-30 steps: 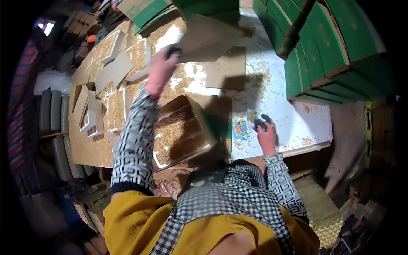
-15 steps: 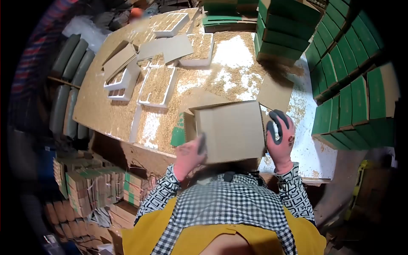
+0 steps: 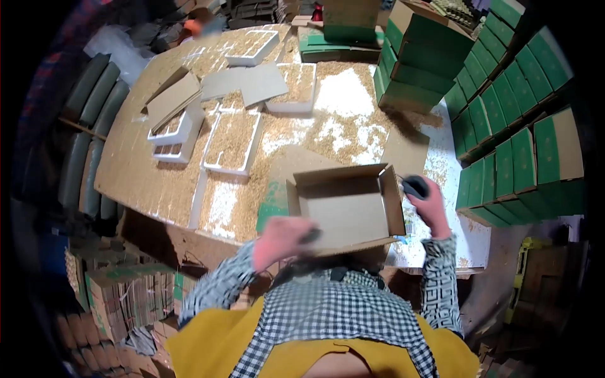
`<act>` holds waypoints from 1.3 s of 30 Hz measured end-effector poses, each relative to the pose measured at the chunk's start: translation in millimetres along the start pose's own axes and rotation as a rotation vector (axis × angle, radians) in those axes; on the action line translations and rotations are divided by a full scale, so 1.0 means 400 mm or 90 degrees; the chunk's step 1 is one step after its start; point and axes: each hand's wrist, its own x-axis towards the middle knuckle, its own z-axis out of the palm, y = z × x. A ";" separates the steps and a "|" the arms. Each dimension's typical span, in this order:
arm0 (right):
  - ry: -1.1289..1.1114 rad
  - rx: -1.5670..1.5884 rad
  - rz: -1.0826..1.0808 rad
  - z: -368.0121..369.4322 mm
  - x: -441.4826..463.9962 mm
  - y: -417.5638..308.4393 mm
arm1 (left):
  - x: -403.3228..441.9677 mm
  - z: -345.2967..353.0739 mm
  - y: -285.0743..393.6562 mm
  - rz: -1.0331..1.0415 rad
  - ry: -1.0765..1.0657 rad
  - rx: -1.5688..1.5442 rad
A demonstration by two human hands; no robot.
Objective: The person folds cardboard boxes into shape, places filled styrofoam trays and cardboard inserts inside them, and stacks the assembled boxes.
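An open cardboard box [image 3: 343, 208] rests near the table's front edge, its plain inside facing up and its walls standing around the floor. My left hand [image 3: 283, 239], in a pink glove with dark fingertips, is smeared by motion at the box's front left corner; its fingers do not read clearly. Just beyond the right wall is my right hand [image 3: 428, 200], gloved alike. Its dark fingers are curled together close to the box's far right corner, and whatever they hold is hidden. A green printed flap [image 3: 271, 214] shows left of the box.
Grain-like bits cover much of the table [image 3: 151, 176]. White trays [image 3: 234, 143] filled with them stand left, with loose cardboard sheets [image 3: 261, 84]. Green boxes [image 3: 416, 63] are stacked at the back, and more green boxes [image 3: 507, 170] line the right. Bundled flat cardboard [image 3: 132, 296] lies below left.
The box's inner walls now show around its floor, where a flat panel filled most of its outline before. My right hand's fingers have curled in. My left hand has moved slightly right.
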 end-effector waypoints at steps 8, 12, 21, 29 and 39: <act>-0.200 -0.032 0.061 0.168 0.022 0.146 | 0.081 0.210 -0.050 -0.064 -0.107 -0.082; 0.068 -0.147 0.098 0.234 -0.003 0.339 | -0.012 0.300 -0.168 -0.425 0.235 -0.074; 0.239 0.211 -0.171 -0.236 -0.057 -0.084 | 0.328 0.094 -0.041 -0.182 0.394 -0.951; 0.858 -0.547 -0.390 -1.262 -0.574 -0.177 | 1.055 -0.013 0.904 0.529 0.250 -0.328; 0.755 0.183 -0.134 -1.687 -0.462 0.295 | 1.106 0.239 1.036 0.422 0.373 -0.127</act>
